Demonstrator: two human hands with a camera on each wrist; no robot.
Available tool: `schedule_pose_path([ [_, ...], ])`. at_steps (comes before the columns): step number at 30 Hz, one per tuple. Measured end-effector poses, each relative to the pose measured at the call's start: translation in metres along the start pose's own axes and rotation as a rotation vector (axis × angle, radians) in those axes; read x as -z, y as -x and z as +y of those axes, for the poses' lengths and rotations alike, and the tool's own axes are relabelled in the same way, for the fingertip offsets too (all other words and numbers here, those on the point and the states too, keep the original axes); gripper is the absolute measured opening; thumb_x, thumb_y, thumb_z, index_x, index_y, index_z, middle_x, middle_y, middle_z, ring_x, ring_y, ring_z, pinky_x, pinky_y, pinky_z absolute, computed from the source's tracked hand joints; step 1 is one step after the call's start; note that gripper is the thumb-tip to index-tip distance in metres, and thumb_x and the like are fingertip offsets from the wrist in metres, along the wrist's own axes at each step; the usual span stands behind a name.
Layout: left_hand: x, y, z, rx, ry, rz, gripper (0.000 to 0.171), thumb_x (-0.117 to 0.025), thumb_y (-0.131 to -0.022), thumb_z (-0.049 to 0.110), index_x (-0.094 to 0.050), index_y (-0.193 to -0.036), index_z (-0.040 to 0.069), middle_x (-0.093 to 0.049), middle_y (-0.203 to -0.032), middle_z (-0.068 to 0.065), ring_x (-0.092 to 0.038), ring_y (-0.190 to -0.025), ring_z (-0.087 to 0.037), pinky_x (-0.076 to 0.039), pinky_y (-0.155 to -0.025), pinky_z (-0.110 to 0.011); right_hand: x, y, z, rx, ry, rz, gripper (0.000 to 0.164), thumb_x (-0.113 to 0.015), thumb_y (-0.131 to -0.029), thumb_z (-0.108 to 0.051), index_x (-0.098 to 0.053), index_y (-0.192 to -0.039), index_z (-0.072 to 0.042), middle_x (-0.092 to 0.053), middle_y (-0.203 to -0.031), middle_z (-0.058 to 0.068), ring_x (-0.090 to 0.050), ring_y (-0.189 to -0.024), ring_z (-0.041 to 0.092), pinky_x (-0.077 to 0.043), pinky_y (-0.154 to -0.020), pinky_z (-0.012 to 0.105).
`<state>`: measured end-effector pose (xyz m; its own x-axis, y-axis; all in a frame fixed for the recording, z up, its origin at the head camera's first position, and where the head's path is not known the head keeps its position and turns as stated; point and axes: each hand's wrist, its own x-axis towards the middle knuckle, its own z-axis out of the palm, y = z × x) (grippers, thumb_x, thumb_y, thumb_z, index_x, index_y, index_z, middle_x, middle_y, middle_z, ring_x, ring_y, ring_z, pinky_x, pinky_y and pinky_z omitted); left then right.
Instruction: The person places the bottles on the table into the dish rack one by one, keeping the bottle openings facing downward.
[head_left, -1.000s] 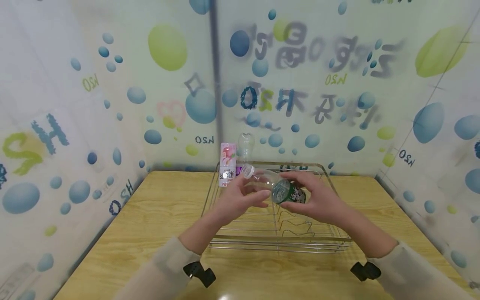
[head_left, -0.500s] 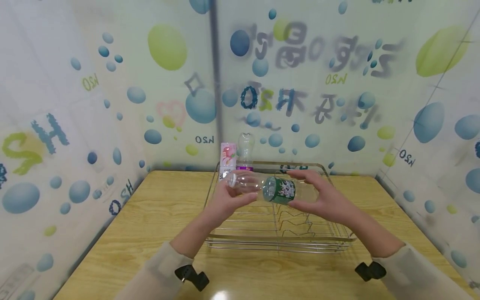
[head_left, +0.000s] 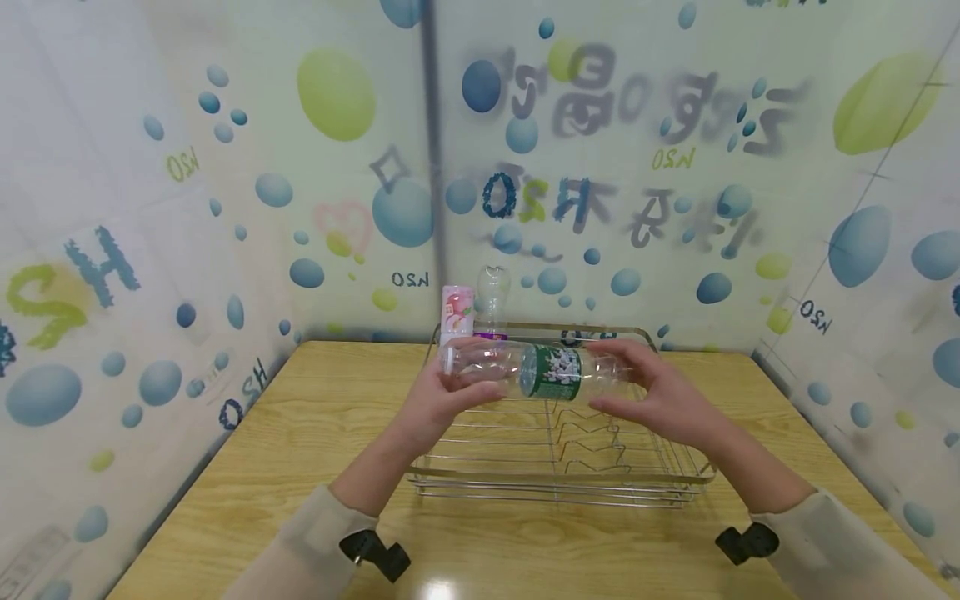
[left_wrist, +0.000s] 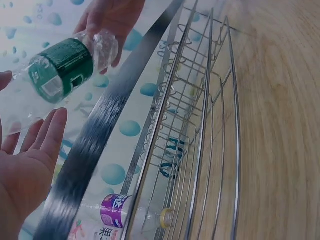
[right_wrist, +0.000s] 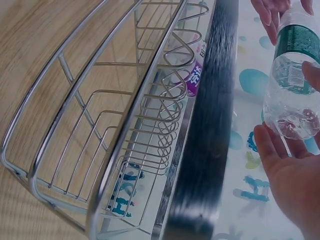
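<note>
A clear plastic bottle [head_left: 487, 367] with a green label [head_left: 557, 372] lies nearly level between my two hands, over the rear part of a wire dish rack [head_left: 562, 477]. My left hand [head_left: 427, 408] grips its white-capped end, thumb in front and fingers behind. At the base end, my right hand [head_left: 667, 400] holds the bottle between thumb and fingers. The right wrist view shows the bottle's ridged base [right_wrist: 292, 117] close to that palm.
At the rack's back left stand a pink peach-printed container [head_left: 457, 310] and an upside-down clear bottle [head_left: 492, 292] with a purple label and yellow cap [left_wrist: 166, 218]. The rack rests on a wooden table [head_left: 330, 408], against a wall printed with blue drops.
The bottle has swung from tilted to nearly level and shifted left. My right hand has slid off the label to the base end, and my hands are further apart.
</note>
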<state>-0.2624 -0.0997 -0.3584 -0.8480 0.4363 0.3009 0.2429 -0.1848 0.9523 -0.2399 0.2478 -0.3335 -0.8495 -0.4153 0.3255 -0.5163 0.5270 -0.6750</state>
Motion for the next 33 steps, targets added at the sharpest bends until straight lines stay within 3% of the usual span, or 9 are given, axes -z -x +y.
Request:
schedule_pose_path([
  [4,0.01,-0.002,0.004,-0.034,-0.117,0.101,0.061,-0.076,-0.1,0.006,-0.05,-0.155,0.015,-0.059,-0.151,-0.016,-0.074,-0.109,-0.019,-0.066,-0.094,-0.033,0.002,0.0,0.001,0.011,-0.018,0.022,0.066,-0.083,-0.101,-0.021,-0.053,-0.16,-0.02,-0.055,-0.158,0.006,-0.059,-0.138,0.033,-0.05,-0.105,0.011],
  [7,0.015,-0.005,0.008,-0.088,-0.243,0.127,0.062,-0.08,-0.098,0.006,-0.053,-0.153,0.014,-0.064,-0.149,-0.015,-0.073,-0.119,-0.028,-0.066,-0.093,-0.033,0.003,0.0,0.002,0.007,-0.013,0.033,0.066,-0.083,-0.1,-0.02,-0.054,-0.16,-0.02,-0.054,-0.159,0.006,-0.058,-0.14,0.033,-0.048,-0.105,0.008],
  [11,0.015,-0.009,0.013,-0.113,-0.479,0.085,0.062,-0.088,-0.095,0.02,-0.061,-0.15,0.021,-0.069,-0.147,-0.005,-0.066,-0.139,-0.033,-0.061,-0.108,-0.044,0.003,0.001,0.003,0.007,-0.001,0.037,0.066,-0.084,-0.1,-0.021,-0.054,-0.159,-0.022,-0.055,-0.158,0.005,-0.058,-0.139,0.031,-0.047,-0.106,0.008],
  [13,0.013,-0.011,0.016,-0.122,-0.605,0.054,0.063,-0.091,-0.092,0.026,-0.064,-0.149,0.024,-0.069,-0.147,0.0,-0.065,-0.14,-0.031,-0.056,-0.116,-0.05,0.002,0.0,0.004,0.016,0.004,0.036,0.066,-0.084,-0.1,-0.021,-0.055,-0.159,-0.022,-0.055,-0.157,0.005,-0.058,-0.137,0.029,-0.048,-0.106,0.008],
  [16,0.007,-0.015,0.02,-0.149,-0.763,-0.003,0.067,-0.094,-0.09,0.031,-0.066,-0.15,0.023,-0.067,-0.15,0.001,-0.065,-0.139,-0.03,-0.054,-0.117,-0.055,0.0,-0.001,0.004,0.031,0.012,0.036,0.066,-0.084,-0.1,-0.02,-0.055,-0.159,-0.022,-0.055,-0.155,0.006,-0.058,-0.135,0.027,-0.048,-0.106,0.009],
  [21,-0.004,-0.019,0.021,-0.185,-0.924,-0.085,0.068,-0.095,-0.088,0.03,-0.067,-0.149,0.019,-0.067,-0.148,-0.003,-0.066,-0.136,-0.03,-0.058,-0.112,-0.052,-0.002,-0.004,0.005,0.047,0.016,0.041,0.065,-0.084,-0.099,-0.019,-0.056,-0.158,-0.02,-0.056,-0.153,0.008,-0.059,-0.135,0.033,-0.047,-0.107,0.008],
  [26,-0.009,-0.017,0.015,-0.172,-0.946,-0.078,0.066,-0.093,-0.09,0.027,-0.066,-0.15,0.019,-0.067,-0.145,-0.005,-0.066,-0.134,-0.029,-0.059,-0.11,-0.053,-0.002,-0.009,0.004,0.062,0.009,0.051,0.066,-0.084,-0.1,-0.017,-0.054,-0.159,-0.016,-0.054,-0.155,0.009,-0.056,-0.134,0.024,-0.046,-0.106,0.006],
  [30,-0.012,-0.015,0.006,-0.098,-0.848,-0.028,0.067,-0.091,-0.093,0.027,-0.063,-0.153,0.016,-0.066,-0.152,-0.007,-0.064,-0.14,-0.033,-0.055,-0.115,-0.057,0.001,-0.018,-0.002,0.056,-0.021,0.069,0.07,-0.082,-0.101,-0.016,-0.05,-0.162,-0.017,-0.051,-0.162,0.01,-0.055,-0.137,0.024,-0.045,-0.106,0.006],
  [33,-0.015,-0.014,0.0,-0.019,-0.735,0.012,0.067,-0.09,-0.093,0.026,-0.062,-0.153,0.018,-0.066,-0.153,-0.006,-0.063,-0.141,-0.035,-0.053,-0.117,-0.059,0.004,-0.026,-0.009,0.031,-0.059,0.082,0.071,-0.082,-0.102,-0.02,-0.047,-0.164,-0.021,-0.048,-0.169,0.009,-0.053,-0.147,0.033,-0.043,-0.106,0.005],
])
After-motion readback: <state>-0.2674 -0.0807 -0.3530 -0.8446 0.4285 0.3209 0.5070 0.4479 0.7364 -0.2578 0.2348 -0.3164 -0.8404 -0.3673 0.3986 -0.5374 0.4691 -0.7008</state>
